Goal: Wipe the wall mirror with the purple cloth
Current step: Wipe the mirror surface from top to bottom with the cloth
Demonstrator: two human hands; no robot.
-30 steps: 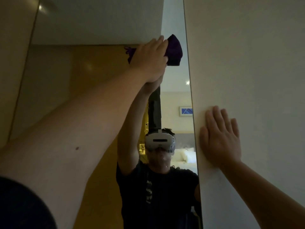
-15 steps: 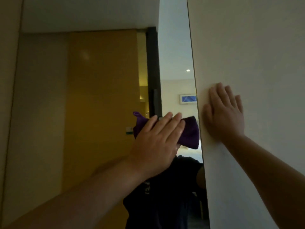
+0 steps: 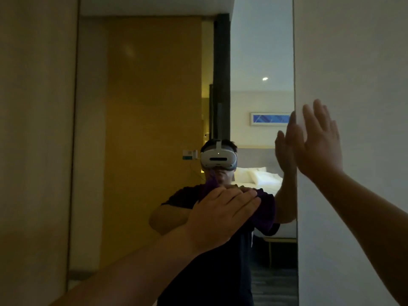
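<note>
Purple and soft, the bunched cleaning cloth (image 3: 265,212) lies pressed flat against the glass of the tall frameless wall mirror (image 3: 154,107), low in the right part of the pane. Its long axis runs roughly crosswise, tilted a little: one twisted tail sticks up to the left of the knuckles, and a broader dark lobe hangs out to the right of the fingertips, ending close to the mirror's right edge. Most of the fabric is hidden under the palm; what shows is deep violet, creased and folded rather than spread.

On top of it sits the left hand (image 3: 223,214), fingers extended and close together, pointing up and to the right, holding the cloth to the glass by flat pressure rather than in a fist. The bare forearm runs down toward the lower left corner.

To the right, the right hand (image 3: 318,144) is open with fingers spread and pointing up, empty, at the pale plain wall panel (image 3: 353,85) just beside the mirror's edge; whether the palm touches the panel is unclear.

Reflected in the glass are a white headset (image 3: 218,159), a bed with white pillows (image 3: 258,175) and a blue framed picture (image 3: 270,118).
</note>
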